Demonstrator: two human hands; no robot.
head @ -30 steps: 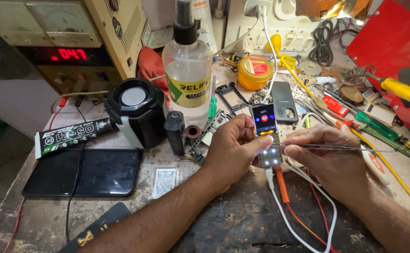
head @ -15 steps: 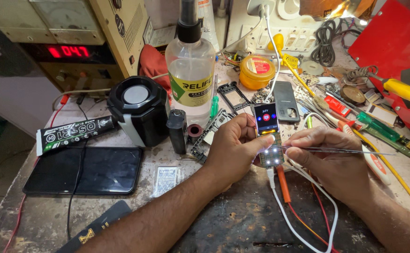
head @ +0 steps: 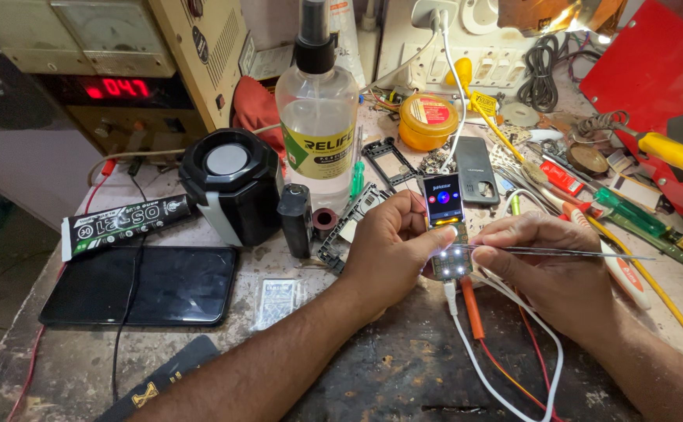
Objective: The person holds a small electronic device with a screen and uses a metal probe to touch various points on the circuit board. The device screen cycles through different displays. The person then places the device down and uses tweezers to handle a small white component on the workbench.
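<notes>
A: What's in the hands?

B: A bare phone circuit board point(head: 446, 234), its small screen lit and white lights glowing at its lower end. The left hand point(head: 388, 250) pinches it upright by the left edge; the right hand point(head: 548, 262) is closed on thin metal tweezers point(head: 544, 251) whose tip touches the board. A white cable point(head: 505, 367) runs from under the board toward the viewer.

A: And around the board?

B: Just behind it lies a grey phone back cover point(head: 474, 169); further back, an orange tin point(head: 427, 121). Left of the board stands a clear spray bottle point(head: 318, 117), then a black speaker point(head: 230, 187), a glue tube point(head: 123, 225) and a dark phone lying flat point(head: 142, 285).

A: The surface?

B: A worn, stained workbench point(head: 404, 367), cluttered. A power supply with a red readout point(head: 119, 87) stands behind the speaker; screwdrivers point(head: 638, 219) lie right of the board.
</notes>
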